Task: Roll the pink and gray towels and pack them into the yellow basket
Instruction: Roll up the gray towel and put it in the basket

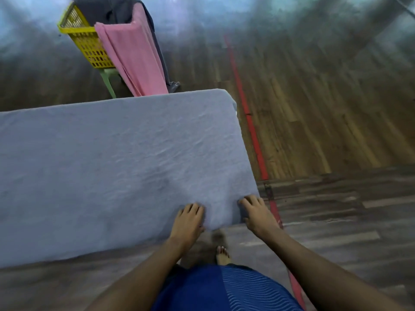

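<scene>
A large gray towel (116, 167) lies spread flat over a table. My left hand (189, 221) rests palm down on its near right part, fingers bent onto the cloth. My right hand (258, 213) holds the towel's near right corner, fingers curled over the edge. Beyond the table, a yellow basket (83, 39) sits on a green stool. A pink towel (137, 57) hangs over the basket's side, and a dark gray towel (116, 10) is draped behind it.
The green stool's leg (109, 83) shows under the basket. A red line (251, 122) runs along the wooden floor to the right of the table. My bare foot (222, 254) stands on the floor by the table's near edge.
</scene>
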The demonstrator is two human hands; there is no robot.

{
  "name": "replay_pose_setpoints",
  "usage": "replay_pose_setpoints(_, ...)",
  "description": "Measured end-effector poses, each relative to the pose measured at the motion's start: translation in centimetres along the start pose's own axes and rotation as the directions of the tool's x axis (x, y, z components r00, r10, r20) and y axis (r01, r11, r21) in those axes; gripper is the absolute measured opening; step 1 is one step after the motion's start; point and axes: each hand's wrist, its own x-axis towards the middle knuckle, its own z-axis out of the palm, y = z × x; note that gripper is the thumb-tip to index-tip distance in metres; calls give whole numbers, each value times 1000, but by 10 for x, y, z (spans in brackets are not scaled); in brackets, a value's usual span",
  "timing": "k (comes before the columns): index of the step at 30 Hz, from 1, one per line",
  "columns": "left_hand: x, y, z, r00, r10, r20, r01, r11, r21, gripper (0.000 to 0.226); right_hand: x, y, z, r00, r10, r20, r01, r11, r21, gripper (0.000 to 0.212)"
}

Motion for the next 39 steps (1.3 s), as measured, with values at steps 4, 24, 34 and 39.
replay_pose_setpoints(4,-4,14,3,999,38,-30,-39,998,-46,65,0,6,10,996,-73,-59,75,997,26,44)
replay_pose_setpoints(24,-27,13,-13,994,-38,-100,6,954,-300,6,-18,-30,-8,993,-23,-118,45,981,187,11)
replay_pose_setpoints(34,-102,-116,-64,883,-402,-243,301,881,-366,17,48,-207,-1,967,-246,-67,253,957,143,16)
replay_pose_setpoints(39,-197,-188,-69,701,-638,-317,528,765,-369,19,66,-322,32,915,-403,39,395,910,129,17)
